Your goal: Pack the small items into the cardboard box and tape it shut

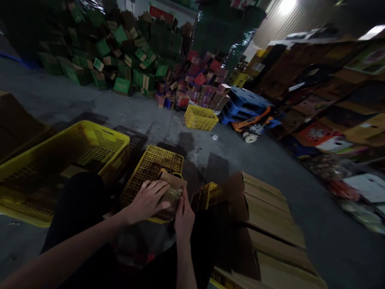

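Note:
A small brown cardboard piece (176, 181), wrapped partly in clear glossy film, rests on an overturned yellow crate (152, 166) in front of me. My left hand (148, 199) lies on top of it, fingers stretched flat and pressing down. At its right edge my right hand (184, 215) grips the piece, fingers curled around the side. A yellow tape dispenser or roll peeks out just behind the cardboard. My dark trouser knee (81, 200) is to the left.
A large yellow crate (75, 152) stands at left. Flat cardboard boxes (264, 216) are stacked at right. Another yellow crate (201, 117), blue pallets (246, 102) and heaps of green and red boxes (120, 60) lie farther back on the grey concrete floor.

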The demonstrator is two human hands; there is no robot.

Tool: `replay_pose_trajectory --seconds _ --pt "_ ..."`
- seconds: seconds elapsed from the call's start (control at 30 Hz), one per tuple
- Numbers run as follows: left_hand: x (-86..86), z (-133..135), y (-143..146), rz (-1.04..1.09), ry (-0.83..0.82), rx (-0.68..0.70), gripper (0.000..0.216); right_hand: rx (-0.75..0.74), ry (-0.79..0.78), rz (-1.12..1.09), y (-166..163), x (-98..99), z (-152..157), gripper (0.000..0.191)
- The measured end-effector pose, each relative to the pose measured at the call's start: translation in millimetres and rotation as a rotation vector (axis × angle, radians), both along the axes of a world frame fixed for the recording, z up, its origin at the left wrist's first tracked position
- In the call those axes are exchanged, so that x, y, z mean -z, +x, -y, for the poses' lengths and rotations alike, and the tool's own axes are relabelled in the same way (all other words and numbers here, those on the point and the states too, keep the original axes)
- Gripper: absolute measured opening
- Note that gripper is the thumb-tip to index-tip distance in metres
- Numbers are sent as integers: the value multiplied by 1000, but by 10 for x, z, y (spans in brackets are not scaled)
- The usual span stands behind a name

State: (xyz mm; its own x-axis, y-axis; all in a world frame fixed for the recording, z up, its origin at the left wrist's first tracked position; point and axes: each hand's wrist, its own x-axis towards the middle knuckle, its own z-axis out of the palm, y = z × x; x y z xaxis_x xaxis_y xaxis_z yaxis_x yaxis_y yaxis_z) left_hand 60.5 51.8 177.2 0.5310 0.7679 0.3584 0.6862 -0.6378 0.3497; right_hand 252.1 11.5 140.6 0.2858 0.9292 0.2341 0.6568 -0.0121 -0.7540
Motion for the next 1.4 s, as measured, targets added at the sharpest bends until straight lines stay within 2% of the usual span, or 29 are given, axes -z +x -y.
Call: replay_pose_trajectory --seconds 0.2,0.43,0.57,0.7,0.83,1.03,1.4 --pt "-12 67 114 -26 47 -43 64 9 -19 12 -8 -25 5 55" --pt "28 75 398 2 108 -90 47 2 -14 30 -8 -33 39 54" --pt "40 18 379 83 141 -74 45 14 -32 16 -30 -62 43 53" --pt "78 67 299 58 112 -36 47 28 -36 2 -39 -64 66 53" --pt "158 145 217 -15 128 -4 60 15 4 27 -39 -47 70 53" --pt "188 186 181 -117 120 -18 80 -72 141 218 -36 -58 84 50" --pt "154 182 237 -132 8 22 105 -181 97 223 89 -73 458 45"
